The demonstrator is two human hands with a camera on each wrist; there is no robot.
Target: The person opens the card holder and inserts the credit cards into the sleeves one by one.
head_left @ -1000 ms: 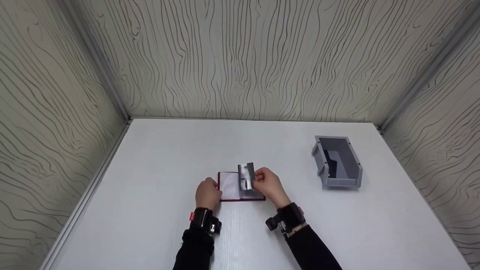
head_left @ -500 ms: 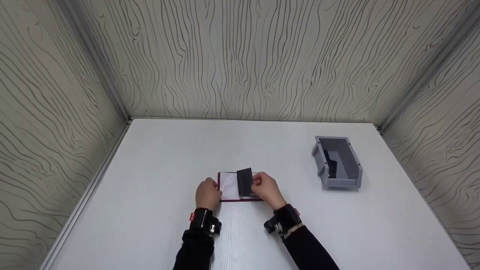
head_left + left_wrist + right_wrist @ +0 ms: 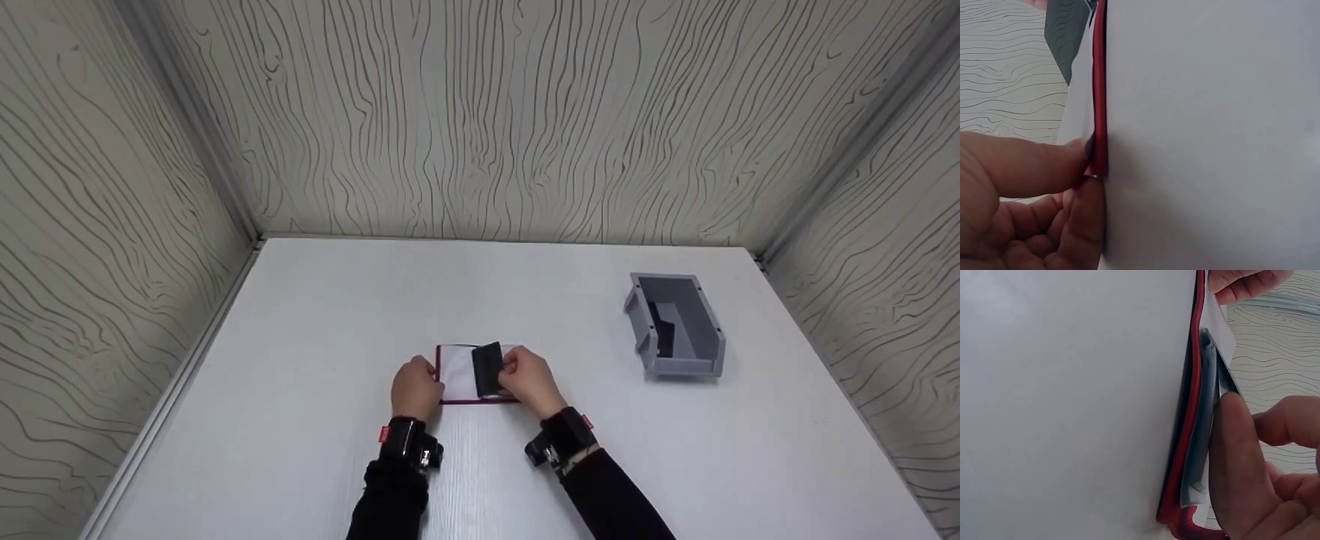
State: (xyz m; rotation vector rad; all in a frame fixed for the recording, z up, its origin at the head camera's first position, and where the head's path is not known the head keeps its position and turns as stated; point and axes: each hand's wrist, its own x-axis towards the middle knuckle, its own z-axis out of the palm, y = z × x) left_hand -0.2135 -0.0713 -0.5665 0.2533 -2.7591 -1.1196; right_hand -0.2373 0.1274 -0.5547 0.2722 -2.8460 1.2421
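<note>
A small red card holder [image 3: 458,375] lies spread on the table, with a white page on its left side. Its left cover edge is pinched by my left hand [image 3: 417,386]; thumb and finger meet at the red border [image 3: 1100,90] in the left wrist view. Over the right half, a dark leaf [image 3: 487,369] stands tilted up from the fold, and my right hand [image 3: 529,381] holds its right edge between thumb and finger. Several clear plastic sleeves [image 3: 1201,439] lie stacked beneath that leaf in the right wrist view. What the leaf carries cannot be made out.
A grey plastic bin [image 3: 684,366] stands to the right on the white table [image 3: 337,300], with a dark flat piece [image 3: 664,334] inside. Walls with a wood-grain pattern [image 3: 480,120] enclose the back and both sides.
The leaf has turned from a shiny, more raised position to a lower, dark slant. My right hand has shifted slightly left and down with it. The left hand stays put.
</note>
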